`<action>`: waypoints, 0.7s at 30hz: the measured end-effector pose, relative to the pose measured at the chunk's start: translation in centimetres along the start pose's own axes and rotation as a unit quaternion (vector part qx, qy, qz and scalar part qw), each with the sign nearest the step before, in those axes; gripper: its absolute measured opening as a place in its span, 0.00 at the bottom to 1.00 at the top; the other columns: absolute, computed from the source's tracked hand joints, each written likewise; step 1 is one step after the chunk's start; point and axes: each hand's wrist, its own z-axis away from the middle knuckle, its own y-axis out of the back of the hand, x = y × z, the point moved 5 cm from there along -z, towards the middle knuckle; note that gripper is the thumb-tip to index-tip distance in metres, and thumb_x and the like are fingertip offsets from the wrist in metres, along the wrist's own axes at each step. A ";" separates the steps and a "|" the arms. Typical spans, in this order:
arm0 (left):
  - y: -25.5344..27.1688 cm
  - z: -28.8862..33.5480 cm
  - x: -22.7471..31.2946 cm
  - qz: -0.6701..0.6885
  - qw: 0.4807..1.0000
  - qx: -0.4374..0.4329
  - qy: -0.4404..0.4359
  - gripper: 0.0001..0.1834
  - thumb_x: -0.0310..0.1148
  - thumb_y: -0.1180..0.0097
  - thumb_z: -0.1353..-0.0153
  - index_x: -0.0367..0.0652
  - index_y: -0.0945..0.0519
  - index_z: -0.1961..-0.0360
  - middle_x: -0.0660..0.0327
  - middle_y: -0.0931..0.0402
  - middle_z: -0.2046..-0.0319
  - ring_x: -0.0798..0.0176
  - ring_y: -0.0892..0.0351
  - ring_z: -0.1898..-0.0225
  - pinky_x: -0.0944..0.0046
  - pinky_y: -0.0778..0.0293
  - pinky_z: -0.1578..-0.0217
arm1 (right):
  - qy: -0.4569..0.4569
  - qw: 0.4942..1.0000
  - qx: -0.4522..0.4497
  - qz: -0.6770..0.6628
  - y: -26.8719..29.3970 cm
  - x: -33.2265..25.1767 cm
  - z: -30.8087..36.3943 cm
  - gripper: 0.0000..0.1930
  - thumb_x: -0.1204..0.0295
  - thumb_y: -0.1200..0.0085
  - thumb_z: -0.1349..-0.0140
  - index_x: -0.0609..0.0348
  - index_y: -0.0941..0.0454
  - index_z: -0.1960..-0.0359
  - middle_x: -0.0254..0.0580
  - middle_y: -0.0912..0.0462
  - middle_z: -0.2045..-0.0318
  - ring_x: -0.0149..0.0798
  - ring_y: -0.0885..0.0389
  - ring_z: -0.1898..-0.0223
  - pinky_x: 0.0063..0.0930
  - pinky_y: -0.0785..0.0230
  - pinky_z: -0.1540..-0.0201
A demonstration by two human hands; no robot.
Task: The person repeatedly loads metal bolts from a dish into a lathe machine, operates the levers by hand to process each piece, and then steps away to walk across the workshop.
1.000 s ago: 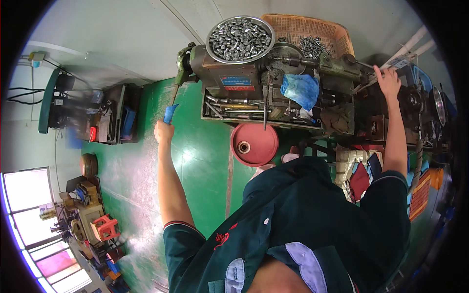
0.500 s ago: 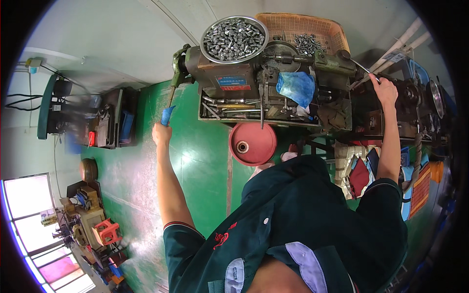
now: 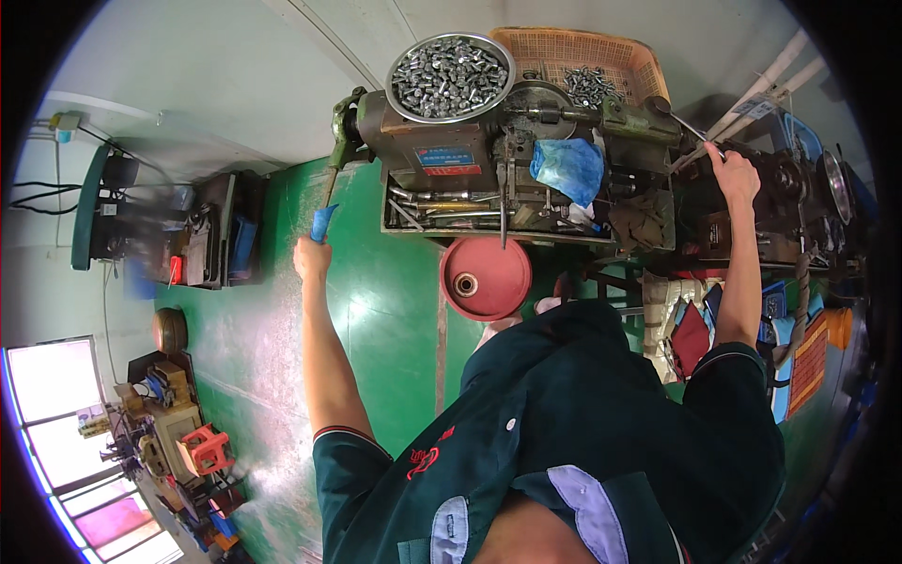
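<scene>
At the left end of a small lathe [image 3: 432, 155], my left hand [image 3: 312, 258] is closed round the blue-wrapped grip of a long lever [image 3: 332, 183]. My right hand [image 3: 737, 176] is at the opposite end, fingers closed on the tip of a thin metal lever [image 3: 691, 129] that slants up to a round knob. Between the hands, a blue cloth [image 3: 568, 171] hangs over the middle of the lathe. On top stands a steel bowl [image 3: 451, 119] heaped with small metal parts. Behind the spindle, an orange plastic basket [image 3: 648, 70] holds more small parts.
Rods and tools [image 3: 451, 205] lie in the tray under the lathe. A round red stool-like disc [image 3: 489, 273] is below its front edge. More machines stand to the right, beside a padded seat with cloths [image 3: 691, 343]. A red stool [image 3: 205, 449] stands far left on the green floor.
My right hand has shifted slightly left and up with its lever. The left hand and its lever look almost unmoved.
</scene>
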 end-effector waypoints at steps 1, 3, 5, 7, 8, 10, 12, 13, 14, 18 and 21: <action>0.0 0.0 0.1 0.005 1.000 -0.001 -0.007 0.09 0.32 0.50 0.58 0.47 0.23 0.72 0.50 0.26 0.74 0.50 0.26 0.69 0.57 0.31 0.68 | -0.002 1.000 -0.003 0.000 -0.1 0.0 0.0 0.33 0.38 0.67 0.53 0.57 0.24 0.70 0.52 0.24 0.73 0.51 0.26 0.66 0.38 0.34 0.65; 0.2 0.1 0.3 0.001 1.000 0.000 -0.003 0.09 0.32 0.50 0.58 0.47 0.23 0.72 0.50 0.26 0.74 0.50 0.26 0.70 0.56 0.32 0.68 | -0.004 1.000 -0.004 0.001 0.0 0.1 -0.2 0.33 0.38 0.66 0.53 0.57 0.24 0.70 0.52 0.24 0.73 0.50 0.26 0.66 0.38 0.34 0.64; 0.0 0.0 0.4 -0.003 1.000 0.002 0.000 0.09 0.32 0.50 0.58 0.46 0.23 0.72 0.50 0.26 0.74 0.50 0.26 0.70 0.56 0.32 0.69 | 0.001 1.000 -0.030 0.009 0.0 0.1 -0.2 0.33 0.38 0.65 0.53 0.57 0.24 0.70 0.52 0.24 0.73 0.50 0.26 0.66 0.38 0.34 0.64; 0.1 0.0 -0.1 0.002 1.000 0.015 0.000 0.09 0.32 0.50 0.57 0.45 0.23 0.72 0.50 0.26 0.75 0.50 0.26 0.70 0.56 0.32 0.69 | 0.013 0.999 -0.031 0.004 -1.0 0.2 -0.6 0.33 0.38 0.65 0.53 0.57 0.24 0.70 0.52 0.24 0.73 0.51 0.26 0.66 0.37 0.34 0.65; 0.0 0.1 -0.4 0.000 1.000 0.017 0.003 0.09 0.32 0.50 0.57 0.45 0.23 0.72 0.50 0.26 0.75 0.50 0.26 0.70 0.56 0.32 0.69 | 0.022 0.999 -0.031 0.001 -1.5 0.2 -1.0 0.33 0.38 0.64 0.53 0.58 0.24 0.71 0.53 0.24 0.73 0.51 0.26 0.67 0.37 0.34 0.65; -0.1 0.0 -0.5 -0.001 1.000 0.011 -0.001 0.09 0.32 0.50 0.57 0.45 0.23 0.72 0.50 0.26 0.75 0.49 0.26 0.70 0.56 0.32 0.69 | 0.026 0.999 -0.034 -0.030 -1.7 0.8 -2.0 0.31 0.39 0.62 0.54 0.57 0.24 0.73 0.52 0.24 0.72 0.50 0.27 0.66 0.38 0.35 0.65; 0.0 0.0 -0.7 0.000 1.000 0.012 0.004 0.09 0.32 0.50 0.57 0.45 0.23 0.71 0.50 0.26 0.75 0.49 0.26 0.70 0.57 0.32 0.68 | 0.059 0.997 0.051 0.017 0.2 -0.4 -2.4 0.25 0.44 0.57 0.54 0.54 0.25 0.72 0.46 0.25 0.68 0.45 0.29 0.62 0.43 0.38 0.63; 0.0 0.0 -0.3 0.002 1.000 0.011 0.003 0.09 0.32 0.50 0.56 0.45 0.23 0.71 0.50 0.26 0.75 0.49 0.26 0.70 0.57 0.32 0.68 | 0.065 0.983 0.161 0.060 0.6 -0.8 -3.1 0.22 0.47 0.55 0.54 0.53 0.26 0.70 0.43 0.25 0.67 0.43 0.30 0.61 0.44 0.40 0.63; -0.1 0.0 -0.1 0.003 1.000 0.012 0.001 0.09 0.32 0.50 0.56 0.45 0.23 0.71 0.50 0.26 0.75 0.49 0.26 0.70 0.57 0.32 0.68 | 0.071 0.955 0.268 0.101 0.8 -1.5 -4.0 0.20 0.50 0.53 0.54 0.52 0.27 0.69 0.40 0.26 0.65 0.41 0.31 0.60 0.46 0.41 0.62; 0.2 0.2 0.1 0.002 1.000 0.008 0.005 0.09 0.31 0.51 0.57 0.46 0.23 0.72 0.50 0.26 0.75 0.50 0.26 0.69 0.57 0.32 0.68 | 0.156 0.961 0.213 -0.082 0.6 -11.4 -6.2 0.15 0.59 0.50 0.55 0.49 0.27 0.67 0.37 0.27 0.64 0.41 0.31 0.58 0.41 0.38 0.60; 0.1 0.3 0.3 0.007 1.000 0.004 0.003 0.09 0.31 0.51 0.58 0.47 0.22 0.73 0.51 0.26 0.75 0.50 0.26 0.69 0.58 0.32 0.68 | 0.246 0.919 0.035 -0.305 -0.9 -20.9 -4.2 0.12 0.63 0.48 0.60 0.52 0.24 0.73 0.39 0.23 0.76 0.42 0.25 0.70 0.34 0.33 0.65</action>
